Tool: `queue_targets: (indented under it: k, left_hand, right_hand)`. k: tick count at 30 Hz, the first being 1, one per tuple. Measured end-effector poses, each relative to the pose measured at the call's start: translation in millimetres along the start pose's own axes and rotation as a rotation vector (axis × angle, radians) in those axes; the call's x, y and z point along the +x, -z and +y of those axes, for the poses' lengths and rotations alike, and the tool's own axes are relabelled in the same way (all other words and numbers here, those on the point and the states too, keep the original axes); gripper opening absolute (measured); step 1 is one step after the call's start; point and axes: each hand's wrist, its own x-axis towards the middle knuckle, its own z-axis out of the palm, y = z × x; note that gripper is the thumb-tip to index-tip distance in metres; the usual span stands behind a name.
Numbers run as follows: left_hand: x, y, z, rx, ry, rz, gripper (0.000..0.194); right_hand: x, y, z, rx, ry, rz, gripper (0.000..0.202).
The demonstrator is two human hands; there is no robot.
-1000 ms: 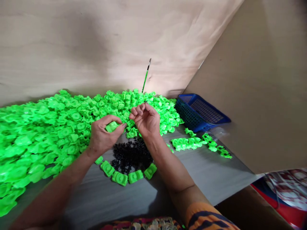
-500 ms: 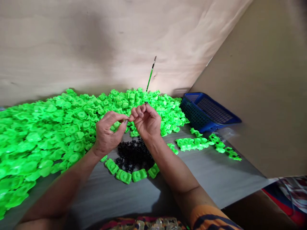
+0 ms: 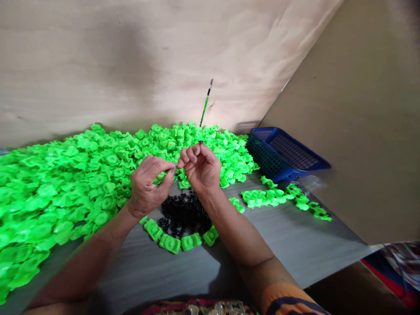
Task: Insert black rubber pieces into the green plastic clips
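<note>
My left hand (image 3: pixel 149 186) is closed in a pinch, thumb and forefinger meeting right beside the curled little finger of my right hand (image 3: pixel 205 170). Whatever the left pinch may hold is too small to make out. At the top of my right hand, a small black plastic piece (image 3: pixel 201 142) sticks out between thumb and forefinger. Under my wrists lies a heap of black plastic pieces (image 3: pixel 183 212) on the table. Several bright green moulded pieces (image 3: pixel 169 243) curve along the near side of that heap, partly hidden by my right forearm.
A large pile of green pieces (image 3: pixel 82 175) spreads across the left and back of the table (image 3: pixel 157 280). A thin green stick (image 3: pixel 205 107) stands up from it. At right are a blue basket (image 3: pixel 285 153), a green row (image 3: pixel 262 197) and green pieces with black parts (image 3: pixel 300 197).
Both hands keep nearly the same pose. The black piece at my right fingertips sits at a slightly different angle, and the view has shifted a little.
</note>
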Motion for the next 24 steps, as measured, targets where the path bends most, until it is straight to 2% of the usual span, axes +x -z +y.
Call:
queue_targets:
  k: [7,11,15,24]
  left_hand:
    - [-0.7,-0.1,-0.4,0.051,-0.024,-0.029,0.012]
    - [0.7,0.7,-0.6,0.06,-0.088,-0.035,0.014]
    - [1.0,1.5,-1.2,0.087,-0.126,-0.048,0.015]
    - [-2.7,0.2,-5.2,0.099,-0.077,-0.096,0.013]
  right_hand:
    - [0.5,-1.1,1.8,-0.033,0.01,0.005,0.046]
    - [0.0,-1.5,4.1,-0.062,0.06,0.022,0.047]
    - [-1.1,-0.6,5.7,-0.104,0.128,-0.02,0.043]
    - [-2.2,0.7,8.3,-0.183,0.176,-0.013,0.044]
